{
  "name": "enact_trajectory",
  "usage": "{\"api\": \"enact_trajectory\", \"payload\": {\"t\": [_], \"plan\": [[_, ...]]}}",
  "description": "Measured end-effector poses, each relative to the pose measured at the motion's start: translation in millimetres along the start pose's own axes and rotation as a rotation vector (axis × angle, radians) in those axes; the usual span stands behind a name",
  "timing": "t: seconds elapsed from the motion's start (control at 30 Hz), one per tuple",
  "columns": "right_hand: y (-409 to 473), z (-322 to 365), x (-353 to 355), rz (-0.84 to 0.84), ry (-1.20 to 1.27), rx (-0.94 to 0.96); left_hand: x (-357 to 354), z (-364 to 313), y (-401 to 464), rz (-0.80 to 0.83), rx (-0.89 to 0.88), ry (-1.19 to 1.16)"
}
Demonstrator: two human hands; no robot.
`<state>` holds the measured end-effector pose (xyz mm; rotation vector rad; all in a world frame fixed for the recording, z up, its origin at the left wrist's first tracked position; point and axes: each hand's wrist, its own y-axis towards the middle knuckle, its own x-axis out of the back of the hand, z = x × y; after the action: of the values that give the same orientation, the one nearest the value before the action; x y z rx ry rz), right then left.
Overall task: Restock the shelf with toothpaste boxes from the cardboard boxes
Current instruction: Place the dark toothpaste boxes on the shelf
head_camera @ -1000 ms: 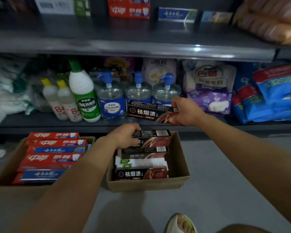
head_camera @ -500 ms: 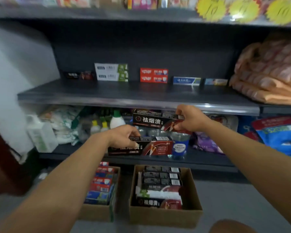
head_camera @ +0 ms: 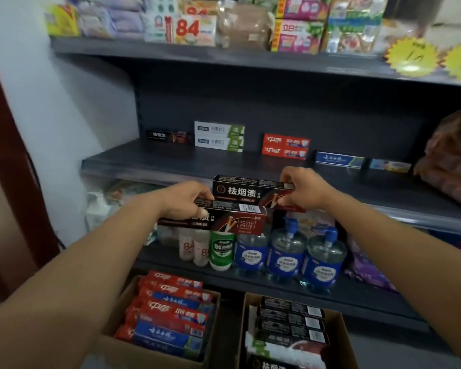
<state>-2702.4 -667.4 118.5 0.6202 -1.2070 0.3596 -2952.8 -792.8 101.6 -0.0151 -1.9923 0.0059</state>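
My left hand (head_camera: pixel 184 199) grips a black toothpaste box (head_camera: pixel 234 221) from above, just below the front edge of the grey middle shelf (head_camera: pixel 149 162). My right hand (head_camera: pixel 302 191) holds a second black toothpaste box (head_camera: pixel 244 190) by its right end, slightly higher and level with that edge. At the back of the shelf stand a black box (head_camera: pixel 168 136), green-and-white boxes (head_camera: pixel 218 135), red boxes (head_camera: pixel 285 146) and a blue box (head_camera: pixel 338 159). On the floor, the left cardboard box (head_camera: pixel 109 331) holds red and blue toothpaste boxes; the right cardboard box (head_camera: pixel 341 334) holds black ones.
Blue pump bottles (head_camera: pixel 286 251) and a green-labelled bottle (head_camera: pixel 221 249) stand on the lower shelf under my hands. A reddish bag (head_camera: pixel 453 158) fills the right end of the middle shelf. Packets and yellow price tags (head_camera: pixel 410 58) line the top shelf. A white wall (head_camera: pixel 64 102) is at left.
Both hands have lifted their black boxes from the cardboard box up to the middle shelf's front edge, and my view has tilted upward to show the top shelf.
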Motion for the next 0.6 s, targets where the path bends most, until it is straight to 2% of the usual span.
{"api": "enact_trajectory", "payload": {"t": [0.23, 0.6], "plan": [[98.7, 34.3, -26.8, -0.018, 0.039, 0.069, 64.3, 74.2, 30.6, -0.101, 0.046, -0.020], [256.0, 83.9, -84.1, -0.013, 0.079, 0.051, 124.4, 198.2, 112.8, -0.181, 0.098, -0.046]]}}
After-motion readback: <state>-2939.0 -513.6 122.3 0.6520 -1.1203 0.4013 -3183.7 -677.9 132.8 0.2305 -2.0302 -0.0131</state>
